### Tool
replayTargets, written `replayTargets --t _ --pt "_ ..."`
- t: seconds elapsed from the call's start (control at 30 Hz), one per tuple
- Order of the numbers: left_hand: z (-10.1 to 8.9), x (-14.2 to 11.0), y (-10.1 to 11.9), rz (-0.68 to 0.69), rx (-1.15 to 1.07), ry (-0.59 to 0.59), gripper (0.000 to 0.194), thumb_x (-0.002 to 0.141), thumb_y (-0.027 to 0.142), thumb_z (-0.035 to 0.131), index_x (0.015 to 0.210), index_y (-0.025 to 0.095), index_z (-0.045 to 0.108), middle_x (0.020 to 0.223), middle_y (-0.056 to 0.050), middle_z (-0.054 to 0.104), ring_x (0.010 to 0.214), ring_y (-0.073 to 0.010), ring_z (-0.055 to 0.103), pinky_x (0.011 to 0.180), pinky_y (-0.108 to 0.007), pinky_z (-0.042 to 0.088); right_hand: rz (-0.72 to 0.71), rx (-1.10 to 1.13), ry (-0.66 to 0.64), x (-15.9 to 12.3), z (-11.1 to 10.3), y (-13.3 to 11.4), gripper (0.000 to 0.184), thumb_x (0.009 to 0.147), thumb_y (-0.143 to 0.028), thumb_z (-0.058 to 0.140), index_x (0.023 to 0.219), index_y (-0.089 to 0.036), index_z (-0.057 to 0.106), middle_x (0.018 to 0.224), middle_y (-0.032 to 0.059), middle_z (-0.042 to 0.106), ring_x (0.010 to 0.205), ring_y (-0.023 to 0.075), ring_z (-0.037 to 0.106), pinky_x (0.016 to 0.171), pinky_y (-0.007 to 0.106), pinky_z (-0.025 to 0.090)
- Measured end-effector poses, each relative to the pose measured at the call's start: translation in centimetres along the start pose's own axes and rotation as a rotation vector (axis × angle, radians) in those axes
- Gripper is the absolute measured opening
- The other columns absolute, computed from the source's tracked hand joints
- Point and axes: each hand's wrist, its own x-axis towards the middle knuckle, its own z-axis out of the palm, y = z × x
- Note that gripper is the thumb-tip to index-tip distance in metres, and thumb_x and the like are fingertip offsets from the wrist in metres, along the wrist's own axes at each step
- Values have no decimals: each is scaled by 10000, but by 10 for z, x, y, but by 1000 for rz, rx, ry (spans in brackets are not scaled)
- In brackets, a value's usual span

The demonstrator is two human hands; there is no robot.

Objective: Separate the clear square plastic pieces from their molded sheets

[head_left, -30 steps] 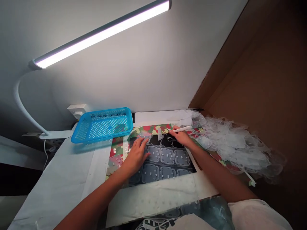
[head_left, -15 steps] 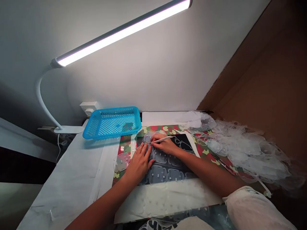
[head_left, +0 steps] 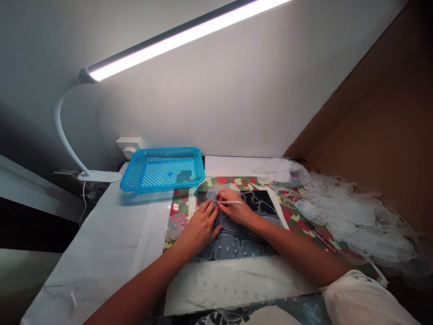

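Observation:
My left hand point(head_left: 202, 225) lies flat on a dark sheet point(head_left: 267, 203) of clear shaped pieces, its fingers stretched out. In my right hand point(head_left: 237, 208) is a thin white pen-like tool point(head_left: 232, 202), gripped between thumb and fingers close to the left fingertips. The tool's tip is too small to make out. A clear piece point(head_left: 214, 192) lies just beyond both hands at the sheet's far edge. Nearer to me on the sheet is another clear piece point(head_left: 227, 247) with small white tabs. One loose clear piece point(head_left: 176, 225) rests left of my left hand.
A blue basket point(head_left: 162, 185) stands at the back left, beside the lamp base point(head_left: 98, 176). To the right spreads a heap of clear plastic scraps point(head_left: 358, 216), with a slim dark and red tool point(head_left: 321, 235) before it. Camouflage-patterned covering point(head_left: 297, 221) lies under the sheet.
The view has shifted a little, so the scene sits slightly further right. The white tool now lies more level in my right hand. My left hand stays flat on the sheet.

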Motion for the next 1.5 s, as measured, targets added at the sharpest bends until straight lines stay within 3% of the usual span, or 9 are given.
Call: replayTargets --t 0.17,0.37,0.47,0.6,0.7,0.8,0.93,1.23,1.5 --pt "-1 0 1 10 -15 13 457 906 366 539 1261 77 546 1309 -205 576 1316 -325 453 1109 -473 355 -91 -289 -20 5 -12 10 136 913 -139 482 820 -174 574 847 100 656 847 232 568 802 345 425" --pt "-8 3 -3 -46 -173 22 394 910 413 533 1184 145 622 1237 -154 616 1253 -315 486 1056 -489 394 346 27 446 26 -86 41 137 847 -195 509 722 -197 563 883 61 720 749 188 606 690 290 442" --pt "-19 18 -5 -259 -497 84 366 928 467 476 997 183 696 1067 -116 671 1125 -291 552 1001 -468 429 321 242 288 14 -92 19 154 822 -241 564 675 -195 566 880 37 736 751 174 623 677 270 442" --pt "-26 40 -5 -653 -1332 -39 593 914 635 360 981 144 687 924 -119 698 884 -237 650 839 -394 519 167 339 62 -14 -73 -29 145 853 -250 562 728 -194 608 871 18 721 705 142 605 638 248 421" --pt "-21 47 -5 -692 -1624 -62 488 779 574 651 968 125 686 909 -95 702 788 -185 648 747 -301 515 143 421 -90 -21 -68 -41 123 843 -248 575 741 -194 618 818 8 704 682 137 589 621 247 410" --pt "-16 46 -3 -684 -1571 -2 442 646 420 809 964 134 698 884 -57 707 745 -154 619 694 -241 472 256 586 5 -12 -72 -27 188 806 -281 617 651 -194 555 946 38 717 876 185 631 759 288 447" --pt "-15 44 0 -612 -1342 20 375 734 451 713 925 128 721 875 -60 714 767 -173 605 711 -255 451 394 792 4 0 -71 -5 246 748 -315 674 632 -200 490 1005 66 725 989 223 637 829 332 456" --pt "-5 43 -7 -631 -1100 33 455 716 537 693 559 112 649 486 35 461 514 -89 355 497 -220 204 208 595 -138 4 -58 -17 119 796 -287 621 730 -192 592 886 35 714 869 201 637 740 296 471" --pt "-14 44 -7 -743 -1335 49 490 614 511 802 885 109 733 805 -60 706 670 -154 593 614 -244 437 359 687 -80 -2 -66 -10 124 761 -292 629 721 -187 577 973 41 731 802 170 620 694 273 439"
